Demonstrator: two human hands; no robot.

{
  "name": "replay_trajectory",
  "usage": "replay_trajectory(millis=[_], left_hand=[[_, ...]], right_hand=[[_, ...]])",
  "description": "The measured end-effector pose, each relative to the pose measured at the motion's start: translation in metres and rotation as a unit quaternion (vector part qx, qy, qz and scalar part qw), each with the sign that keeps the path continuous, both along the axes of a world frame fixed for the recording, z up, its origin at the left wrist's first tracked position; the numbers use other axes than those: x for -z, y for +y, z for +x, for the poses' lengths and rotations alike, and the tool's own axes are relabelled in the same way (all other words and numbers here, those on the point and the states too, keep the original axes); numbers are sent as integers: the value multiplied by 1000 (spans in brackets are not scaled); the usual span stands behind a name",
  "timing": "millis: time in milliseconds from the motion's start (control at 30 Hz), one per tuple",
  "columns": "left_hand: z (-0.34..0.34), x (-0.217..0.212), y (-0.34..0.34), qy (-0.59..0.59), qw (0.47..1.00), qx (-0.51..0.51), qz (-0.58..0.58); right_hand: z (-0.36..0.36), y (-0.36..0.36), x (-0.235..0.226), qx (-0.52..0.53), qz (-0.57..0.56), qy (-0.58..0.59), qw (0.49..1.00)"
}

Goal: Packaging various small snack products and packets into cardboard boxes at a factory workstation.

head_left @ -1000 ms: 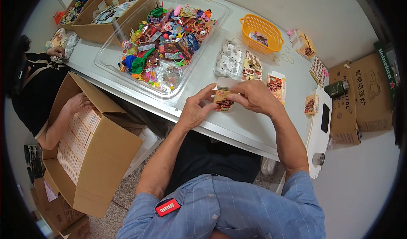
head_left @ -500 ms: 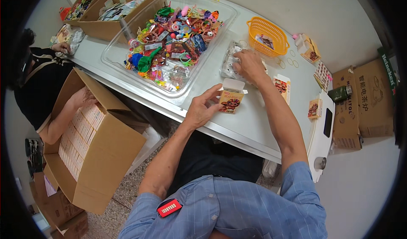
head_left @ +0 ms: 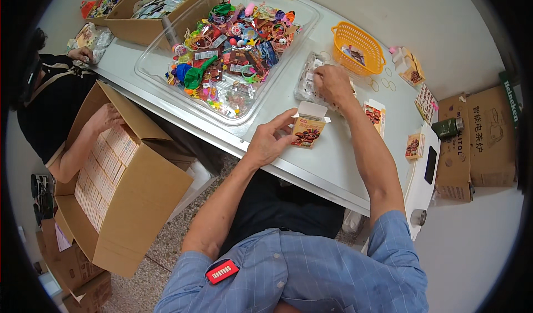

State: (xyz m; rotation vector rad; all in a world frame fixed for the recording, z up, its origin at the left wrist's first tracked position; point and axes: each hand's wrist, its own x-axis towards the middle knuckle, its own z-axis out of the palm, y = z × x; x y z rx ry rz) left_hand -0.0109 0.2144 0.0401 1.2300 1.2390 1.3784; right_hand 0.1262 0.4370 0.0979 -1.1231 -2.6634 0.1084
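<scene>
1. Yellow box (head_left: 308,133) is upright at the near side of the bench (head_left: 327,171), its top flaps open.
2. Left hand (head_left: 273,139) grips its left side between thumb and fingers.
3. Right hand (head_left: 335,85), fingers bent, reaches the white packets (head_left: 306,84); whether it grips any cannot be told.
4. Yellow basket (head_left: 355,66) sits just beyond.

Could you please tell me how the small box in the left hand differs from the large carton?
Size: the small box is far smaller than the large carton.
Colour: the small box is yellowish with printed pictures; the large carton's near side is plain brown.
Place: the small box is in the left hand, over the table; the large carton is beside the table.
Both are open.
</scene>
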Motion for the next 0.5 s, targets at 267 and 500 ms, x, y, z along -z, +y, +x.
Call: replay_trajectory(millis=[267,500], left_hand=[[-1,-4,0,0,1000,10,-6],[1,-4,0,-3,1000,10,-11]], right_hand=[[17,10,-6,-17,58,26,998],[6,6,2,23,55,-142,988]])
